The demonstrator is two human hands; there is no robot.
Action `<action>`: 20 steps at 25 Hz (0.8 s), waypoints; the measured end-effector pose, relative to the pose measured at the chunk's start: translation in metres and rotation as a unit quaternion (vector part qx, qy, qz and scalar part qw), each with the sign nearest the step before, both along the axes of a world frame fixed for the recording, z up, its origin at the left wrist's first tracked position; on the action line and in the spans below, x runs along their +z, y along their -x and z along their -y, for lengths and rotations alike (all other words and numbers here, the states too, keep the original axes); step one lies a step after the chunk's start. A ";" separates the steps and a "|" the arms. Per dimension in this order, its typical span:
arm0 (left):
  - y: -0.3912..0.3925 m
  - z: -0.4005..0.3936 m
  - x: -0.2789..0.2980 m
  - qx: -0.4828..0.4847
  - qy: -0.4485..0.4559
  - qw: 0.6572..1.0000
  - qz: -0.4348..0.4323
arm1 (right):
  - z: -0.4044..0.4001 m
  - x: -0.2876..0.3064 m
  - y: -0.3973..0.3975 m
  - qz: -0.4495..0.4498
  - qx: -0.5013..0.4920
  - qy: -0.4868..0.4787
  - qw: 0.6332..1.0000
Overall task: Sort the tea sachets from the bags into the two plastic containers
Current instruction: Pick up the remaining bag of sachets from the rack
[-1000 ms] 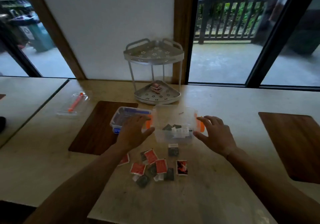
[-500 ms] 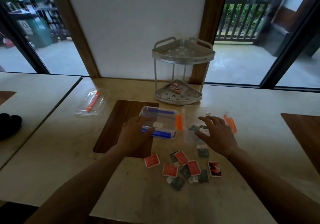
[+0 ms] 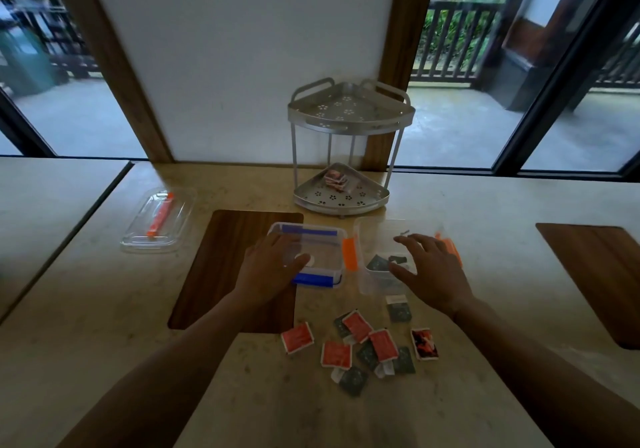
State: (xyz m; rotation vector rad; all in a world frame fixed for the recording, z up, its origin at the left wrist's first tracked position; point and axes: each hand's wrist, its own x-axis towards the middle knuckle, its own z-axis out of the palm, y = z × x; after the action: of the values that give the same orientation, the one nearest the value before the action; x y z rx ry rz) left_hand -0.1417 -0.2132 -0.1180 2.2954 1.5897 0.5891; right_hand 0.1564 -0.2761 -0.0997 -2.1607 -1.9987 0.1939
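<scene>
One pale stone table (image 3: 104, 326) carries everything, with two dark wooden mats: one (image 3: 221, 274) left of centre, one (image 3: 595, 281) at the far right edge. A single two-tier metal corner rack (image 3: 349, 149) stands at the far side; its upper tier is bare and its lower tier holds a small heap of reddish sachets (image 3: 335, 180).

Two clear plastic containers sit side by side near the middle. The left container (image 3: 311, 257), with blue clips, has its lid on and shows nothing clearly inside. The right container (image 3: 377, 264), with orange clips, is uncovered and holds a few dark green sachets. One loose clear lid (image 3: 157, 219) with an orange clip lies far left.

The left hand (image 3: 266, 271) rests flat on the blue-clipped container, fingers extended, gripping nothing. The right hand (image 3: 429, 271) hovers spread over the orange-clipped container, holding nothing.

Near the containers, loose tea sachets (image 3: 360, 347) lie scattered: about four red, roughly five dark green, and one dark with a red picture (image 3: 424, 343).
</scene>
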 end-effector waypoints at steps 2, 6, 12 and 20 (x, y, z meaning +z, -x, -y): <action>-0.004 -0.012 0.000 -0.001 -0.005 1.000 -0.015 | -0.012 0.002 0.000 0.004 -0.003 0.000 1.000; -0.009 -0.037 -0.005 0.007 0.021 1.000 -0.020 | -0.039 0.004 0.001 0.000 -0.002 0.002 1.000; -0.026 -0.076 -0.012 0.001 0.023 0.999 -0.036 | -0.085 -0.004 -0.005 -0.002 0.003 0.022 1.000; -0.055 -0.138 -0.030 -0.031 0.009 0.998 -0.060 | -0.153 -0.023 -0.019 -0.012 0.011 0.043 0.999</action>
State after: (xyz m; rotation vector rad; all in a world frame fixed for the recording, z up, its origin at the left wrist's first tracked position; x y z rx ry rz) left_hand -0.0863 -0.0753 -0.1477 2.3967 1.5622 0.4278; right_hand 0.1756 -0.1232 -0.1225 -2.1772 -2.0366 0.3126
